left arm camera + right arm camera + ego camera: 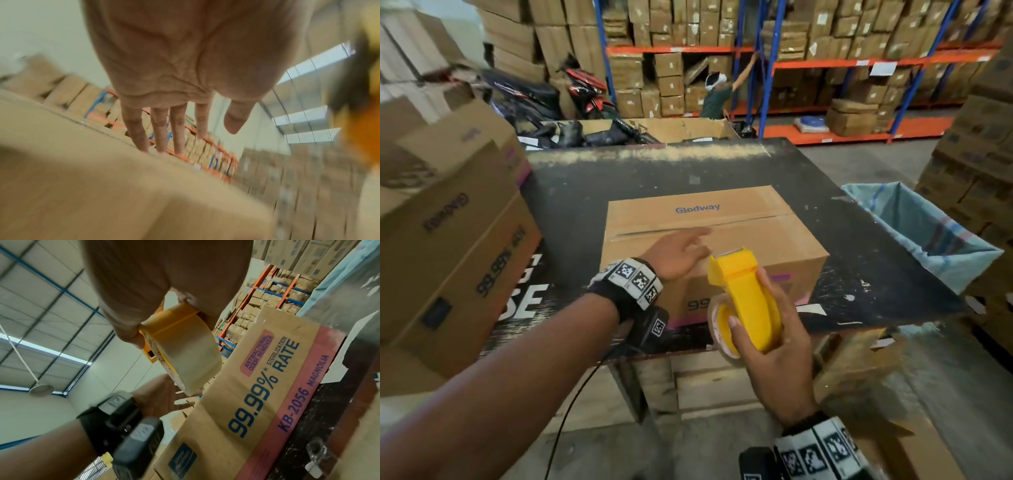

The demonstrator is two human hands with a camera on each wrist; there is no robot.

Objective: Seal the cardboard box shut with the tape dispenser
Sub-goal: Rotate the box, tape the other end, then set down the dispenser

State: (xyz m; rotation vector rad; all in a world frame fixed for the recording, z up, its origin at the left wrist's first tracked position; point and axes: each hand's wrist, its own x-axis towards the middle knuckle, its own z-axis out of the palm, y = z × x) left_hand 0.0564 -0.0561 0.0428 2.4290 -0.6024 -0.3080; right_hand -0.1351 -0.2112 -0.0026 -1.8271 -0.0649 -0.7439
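A brown cardboard box (pixel 739 219) marked "Glodway" sits on the black table (pixel 859 274), flaps closed, with a seam running across its top. My left hand (pixel 678 251) lies flat on the near part of the lid, fingers straight (pixel 160 129) and reaching toward the seam. My right hand (pixel 774 339) grips a yellow tape dispenser (pixel 746 294) with a roll of clear tape (pixel 185 353), held just in front of the box's near side (pixel 257 402), its blade end pointing up at the top edge.
Stacked cartons (pixel 448 240) crowd the table's left edge. A bin lined with a blue bag (pixel 928 229) stands at the right. An open box of dark items (pixel 619 133) sits behind the table. A person (pixel 717 96) reaches into the shelving (pixel 825 68) farther back.
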